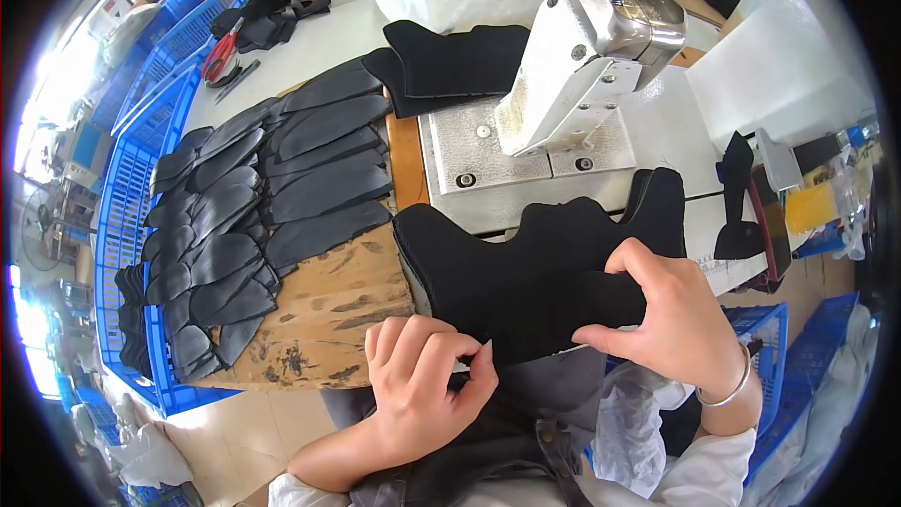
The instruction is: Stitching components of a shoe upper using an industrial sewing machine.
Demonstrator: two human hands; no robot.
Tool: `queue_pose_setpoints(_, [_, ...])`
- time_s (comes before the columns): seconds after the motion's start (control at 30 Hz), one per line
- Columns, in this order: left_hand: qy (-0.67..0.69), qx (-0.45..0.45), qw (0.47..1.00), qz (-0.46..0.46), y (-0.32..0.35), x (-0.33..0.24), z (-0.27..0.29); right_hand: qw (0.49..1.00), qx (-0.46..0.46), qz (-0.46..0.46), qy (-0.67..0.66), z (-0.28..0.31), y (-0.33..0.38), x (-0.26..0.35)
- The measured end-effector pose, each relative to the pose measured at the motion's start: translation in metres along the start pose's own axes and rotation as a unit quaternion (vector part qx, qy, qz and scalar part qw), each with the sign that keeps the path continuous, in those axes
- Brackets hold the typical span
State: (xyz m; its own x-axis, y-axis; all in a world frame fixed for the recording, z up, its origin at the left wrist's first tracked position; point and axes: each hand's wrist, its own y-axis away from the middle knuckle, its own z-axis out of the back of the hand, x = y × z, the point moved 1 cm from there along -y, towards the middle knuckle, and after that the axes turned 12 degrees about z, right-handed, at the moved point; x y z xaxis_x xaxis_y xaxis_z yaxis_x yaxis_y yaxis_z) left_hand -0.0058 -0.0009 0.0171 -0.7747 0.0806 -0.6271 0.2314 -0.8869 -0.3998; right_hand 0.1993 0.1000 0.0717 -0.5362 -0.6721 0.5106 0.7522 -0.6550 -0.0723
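The bench [319, 319] held stacked grey cutouts [282, 178] — at its near edge, left hand [422, 380] and right hand [680, 319] each pinched the black fabric piece [544, 272], probably soft, light, best held by edges.

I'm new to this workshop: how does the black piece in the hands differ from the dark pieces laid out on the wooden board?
The held piece is large with a wavy outline; the board pieces are small, narrow strips. The held piece is matte black fabric; the board pieces are greyer with a slight sheen. The left hand and right hand pinch the held piece, while the board pieces lie overlapped in rows. Both are flat, dark cut parts.
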Motion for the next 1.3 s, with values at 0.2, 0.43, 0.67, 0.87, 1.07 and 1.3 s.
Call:
queue_pose_setpoints(0.2, [0.004, -0.005, 1.000, 0.012, 0.003, 0.000, 0.002, 1.000, 0.003, -0.002, 0.006, 0.001, 0.000, 0.001])
queue_pose_setpoints(0.43, [0.042, -0.064, 0.997, -0.010, 0.011, 0.002, 0.018, 1.000, 0.021, -0.007, 0.004, 0.004, -0.001, 0.000])
queue_pose_setpoints(0.67, [-0.157, 0.182, 0.958, -0.157, -0.012, -0.036, -0.012, 1.000, -0.001, 0.008, 0.001, 0.007, 0.002, -0.002])
queue_pose_setpoints(0.87, [-0.197, 0.194, 0.948, -0.156, -0.010, -0.039, -0.027, 0.984, -0.025, -0.092, -0.149, 0.022, 0.027, -0.030])
queue_pose_setpoints(1.07, [-0.241, 0.173, 0.934, -0.198, -0.007, -0.048, -0.033, 0.987, -0.034, -0.055, -0.147, 0.022, 0.032, -0.037])
queue_pose_setpoints(1.3, [-0.218, 0.204, 0.935, -0.189, -0.004, -0.047, -0.042, 0.991, -0.032, -0.044, -0.126, 0.018, 0.032, -0.042])
